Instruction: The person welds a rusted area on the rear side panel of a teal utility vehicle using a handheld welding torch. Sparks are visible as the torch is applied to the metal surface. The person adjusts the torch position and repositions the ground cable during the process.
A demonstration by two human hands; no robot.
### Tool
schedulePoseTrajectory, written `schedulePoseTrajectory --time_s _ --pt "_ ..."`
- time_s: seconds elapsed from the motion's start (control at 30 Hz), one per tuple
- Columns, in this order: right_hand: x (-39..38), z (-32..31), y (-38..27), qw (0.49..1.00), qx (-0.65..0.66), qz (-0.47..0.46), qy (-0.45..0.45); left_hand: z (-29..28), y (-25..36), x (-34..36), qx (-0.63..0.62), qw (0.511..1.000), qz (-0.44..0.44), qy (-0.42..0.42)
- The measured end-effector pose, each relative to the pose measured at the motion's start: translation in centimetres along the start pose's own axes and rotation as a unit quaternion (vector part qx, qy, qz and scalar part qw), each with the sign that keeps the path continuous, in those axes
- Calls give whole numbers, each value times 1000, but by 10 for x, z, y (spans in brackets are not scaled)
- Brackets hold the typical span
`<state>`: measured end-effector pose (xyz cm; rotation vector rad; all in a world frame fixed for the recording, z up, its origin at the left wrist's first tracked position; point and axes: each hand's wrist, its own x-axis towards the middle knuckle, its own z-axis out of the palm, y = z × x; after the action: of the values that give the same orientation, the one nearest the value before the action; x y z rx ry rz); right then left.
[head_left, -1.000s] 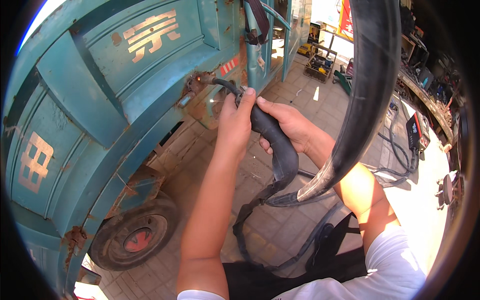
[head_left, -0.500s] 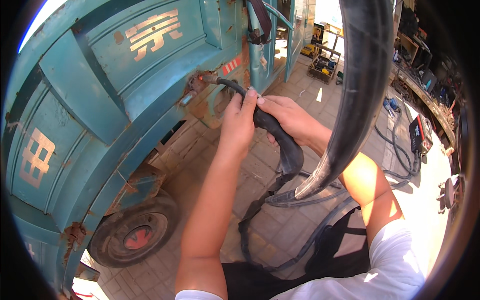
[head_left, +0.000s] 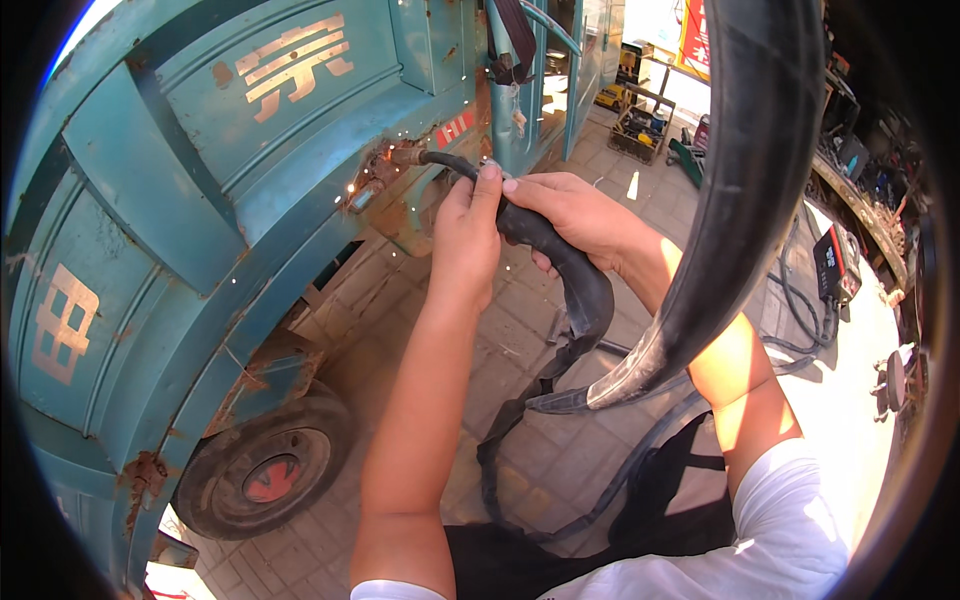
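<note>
A: What stands at your left?

B: A vehicle's teal cargo-bed side [head_left: 165, 165] fills the upper left of the frame, above a red-hubbed wheel [head_left: 268, 478] at lower left. Right of that, bright sparks [head_left: 351, 188] scatter around a rusty joint [head_left: 372, 172].

A: And your welding torch [head_left: 545, 232]?

B: It slants down to the right through the middle of the frame. Its nozzle [head_left: 408, 156] is at the joint; whether the tip touches, I can't tell. Behind that comes the thin, curved neck [head_left: 445, 159].

A: How do your fingers have it?

B: Your left hand [head_left: 467, 240] is closed around the torch just behind the neck, thumb on top, the other fingers partly hidden. Your right hand [head_left: 580, 215] grips beside it, thumb forward, fingertips curling out underneath.

A: How should it handle?

B: The neck looks stiff, the black sleeve [head_left: 590, 295] soft and sagging, so the firm front part should give you the surest hold. Expect heat at the nozzle, and some drag from the trailing weight.

A: And to your right?

B: A tool carrier [head_left: 632, 150] at upper right of centre, a thick black hose [head_left: 765, 170] looping close to you, then a welding machine [head_left: 836, 265] at the right.
</note>
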<state>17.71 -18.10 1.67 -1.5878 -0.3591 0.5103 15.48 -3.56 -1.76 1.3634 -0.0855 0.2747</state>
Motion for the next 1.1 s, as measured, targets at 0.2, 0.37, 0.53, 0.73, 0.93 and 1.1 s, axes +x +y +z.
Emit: schedulePoseTrajectory --time_s 0.2,0.37,0.53,0.73,0.93,1.1 --pt "-6 -5 -6 1000 -6 31 -2 7 -2 -2 -40 999 16 -3" --pt "-7 -5 -9 999 -20 21 -16 3 -26 7 -92 990 96 -37" --pt "-1 -5 -22 998 -59 32 -18 -1 -20 15 -139 989 -1 -50" --pt "2 -5 -36 995 -87 48 -15 2 -19 22 -165 985 -21 -43" --pt "1 -4 -35 996 -85 34 -10 4 -7 15 -139 990 -6 -19" --pt "4 0 -23 997 -72 14 -5 3 -1 7 -151 988 -1 -4"
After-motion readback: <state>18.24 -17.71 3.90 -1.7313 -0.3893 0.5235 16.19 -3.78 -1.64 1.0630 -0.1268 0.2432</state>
